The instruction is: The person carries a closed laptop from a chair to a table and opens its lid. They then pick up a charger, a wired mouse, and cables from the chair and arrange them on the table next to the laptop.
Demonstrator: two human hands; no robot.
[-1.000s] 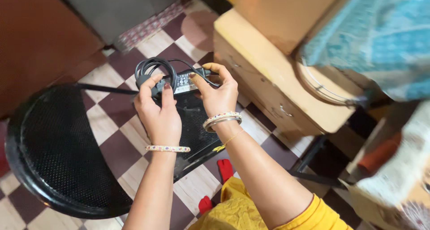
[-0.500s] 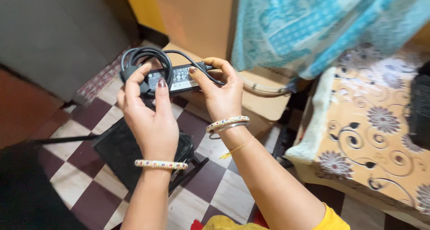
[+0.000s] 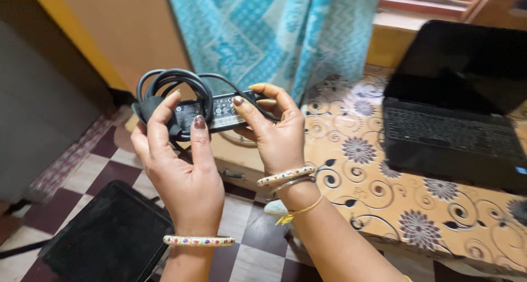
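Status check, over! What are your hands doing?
Left hand and right hand both gripping black charger brick, cable coiled on it. Open laptop on table, apart. Nothing blocking.

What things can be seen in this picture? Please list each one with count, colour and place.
power adapter: one, black, held up in both hands
coiled cable: one, black, looped at the adapter's left end
laptop: one, black, open, on the table at right
table cover: one, beige with dark flowers, right side
curtain: one, blue patterned, top centre
floor: chequered, maroon and pale, below
flat bag: one, black, on the floor at lower left
bangles: several, pale, on both wrists
left hand: grip on the adapter
right hand: grip on the adapter
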